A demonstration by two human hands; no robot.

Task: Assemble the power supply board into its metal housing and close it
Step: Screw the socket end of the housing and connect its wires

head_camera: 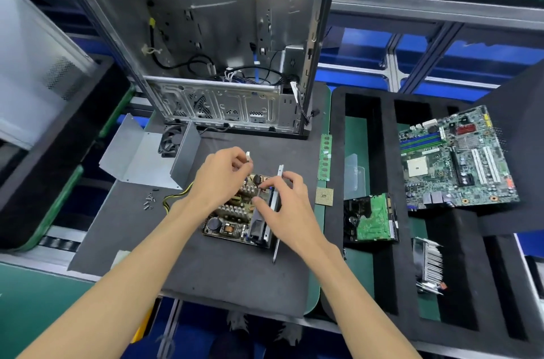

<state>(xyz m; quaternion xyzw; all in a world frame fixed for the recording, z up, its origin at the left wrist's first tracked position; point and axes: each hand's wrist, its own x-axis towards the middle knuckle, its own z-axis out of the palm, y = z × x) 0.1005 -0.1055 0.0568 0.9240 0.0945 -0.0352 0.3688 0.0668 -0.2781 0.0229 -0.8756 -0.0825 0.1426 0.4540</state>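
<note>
Power supply board point(232, 213) in its metal housing base point(272, 205) beneath both hands; left hand point(219, 174) pinching a white connector point(248, 156), right hand point(282, 199) gripping the housing wall, cover point(144, 158) lying left.

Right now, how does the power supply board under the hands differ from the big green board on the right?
The power supply board is brownish, carries bulky coils and heat sinks, and lies flat on the grey mat with both hands on it. The green board is larger, has long slots, and rests tilted on the black foam tray, untouched. Both are bare circuit boards outside the case.
</note>
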